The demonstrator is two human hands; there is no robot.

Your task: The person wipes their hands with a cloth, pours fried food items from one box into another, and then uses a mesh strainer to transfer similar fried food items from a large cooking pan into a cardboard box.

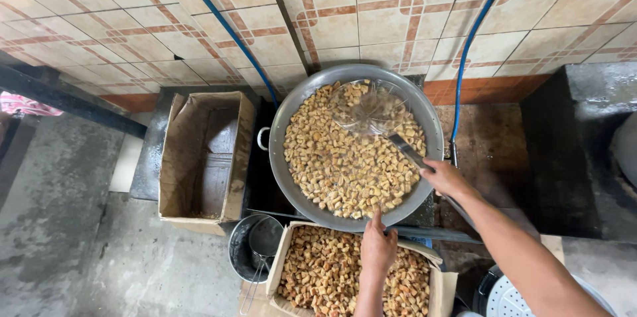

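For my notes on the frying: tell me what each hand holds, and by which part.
The right hand grips the wire skimmer by the end of its handle. The left hand holds nothing; it points over the box of fried pieces.

Open room is left above the wok (292,115); its near rim is crowded by the full carton (285,257), and the left side is blocked by the empty box (176,158).

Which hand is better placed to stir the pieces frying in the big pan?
The right hand, probably: it already grips the wire skimmer lying in the pan. The left hand rests over the cardboard box of pieces.
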